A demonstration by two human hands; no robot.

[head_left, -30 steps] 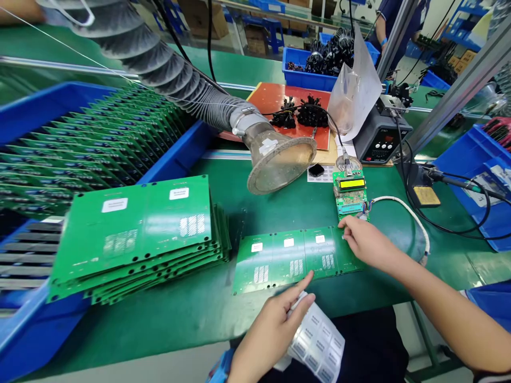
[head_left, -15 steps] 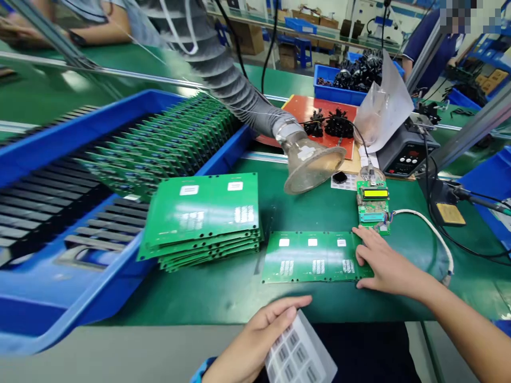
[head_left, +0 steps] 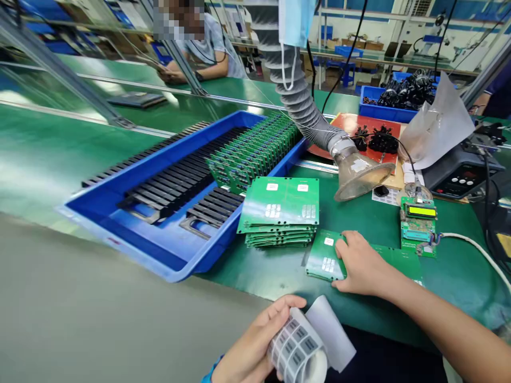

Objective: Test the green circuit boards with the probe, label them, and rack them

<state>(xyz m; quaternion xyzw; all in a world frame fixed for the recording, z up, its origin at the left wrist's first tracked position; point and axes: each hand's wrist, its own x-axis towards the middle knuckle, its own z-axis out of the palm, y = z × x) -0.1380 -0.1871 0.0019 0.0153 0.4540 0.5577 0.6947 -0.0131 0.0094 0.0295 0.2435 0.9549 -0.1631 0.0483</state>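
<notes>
Right hand (head_left: pixel 359 266) on PCB panel (head_left: pixel 325 260); left hand (head_left: pixel 251 348) holding label sheet (head_left: pixel 297 348).
Green bench (head_left: pixel 259 276) carries a blue slotted tray (head_left: pixel 131 234) at its left, part-filled with upright boards. A stack of PCB panels (head_left: pixel 281 205) lies just beside the tray's right wall. The single PCB panel lies flat near the bench's front edge, the right hand spread open on top, palm down. The left hand, off the front edge, grips the curled label sheet. An LCD tester board (head_left: pixel 417 226) sits right of the panel.

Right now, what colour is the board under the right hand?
The board is green with white labels; the head view shows it.
</notes>
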